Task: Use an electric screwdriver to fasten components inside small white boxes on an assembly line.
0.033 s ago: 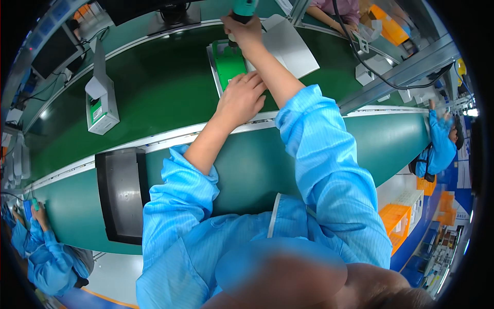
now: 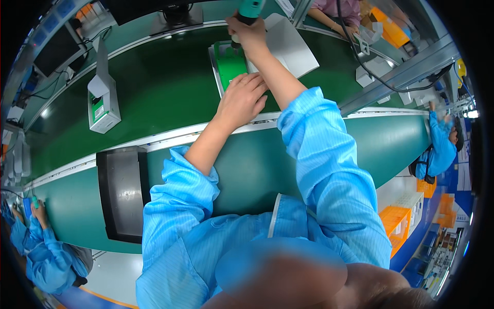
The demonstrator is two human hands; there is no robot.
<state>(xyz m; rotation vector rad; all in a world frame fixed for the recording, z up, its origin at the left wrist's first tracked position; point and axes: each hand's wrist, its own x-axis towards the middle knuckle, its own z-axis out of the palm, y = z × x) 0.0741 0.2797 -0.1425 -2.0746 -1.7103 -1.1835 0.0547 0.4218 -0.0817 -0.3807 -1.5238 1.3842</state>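
Head view: the right hand (image 2: 249, 37) has its grip wrapped around a teal hand tool (image 2: 252, 8), the tool's lower end over the far end of the green part (image 2: 231, 63), just below that grip. The left hand (image 2: 240, 99) lies across the part's near end; I cannot tell whether its fingers pinch anything. Good work here probably calls for a steady, square tool, with firm left fingers clear of it.

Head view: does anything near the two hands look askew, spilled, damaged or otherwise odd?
Nothing stands out: the right hand grips the teal tool over the green piece, the left hand lies at its near end, and no spill or damage shows.
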